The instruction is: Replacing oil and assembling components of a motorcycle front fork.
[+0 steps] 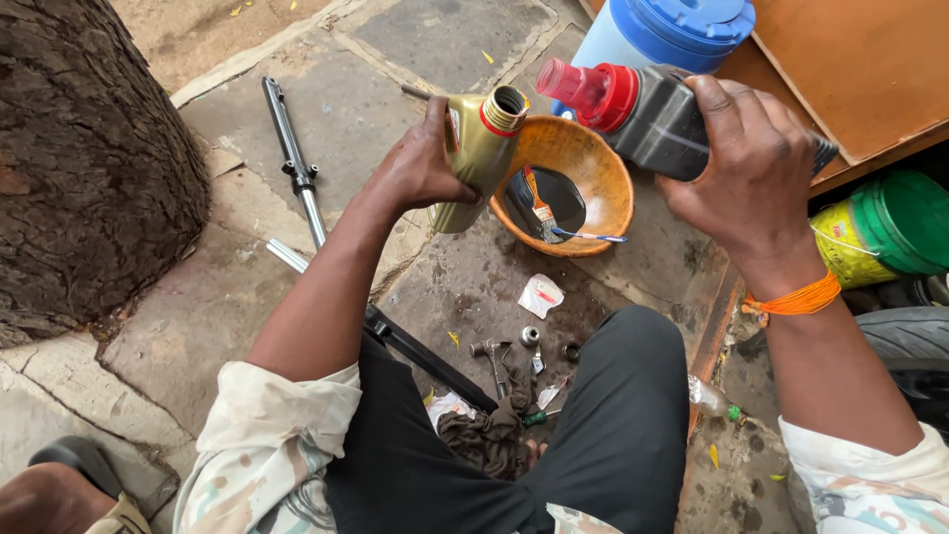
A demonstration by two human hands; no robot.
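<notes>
My left hand point(420, 163) grips a gold oil bottle point(476, 158) with a red neck ring, held upright with its mouth uncapped. My right hand point(751, 173) holds a dark grey bottle point(657, 124) with a red nozzle cap, tipped sideways so the nozzle points left toward the gold bottle's mouth. Both bottles hover over an orange bowl point(603, 168) on the ground. The bowl holds dark liquid and a paintbrush point(542, 208). An orange band circles my right wrist.
A tree trunk point(89, 148) stands at left. Metal fork tubes point(297, 168) lie on the paving. Small metal parts point(529, 341), a rag point(484, 430) and tools sit between my knees. A blue-lidded container point(672, 30), a wooden board point(860, 69), a green-lidded tub point(890, 227) and a tyre point(905, 336) are at right.
</notes>
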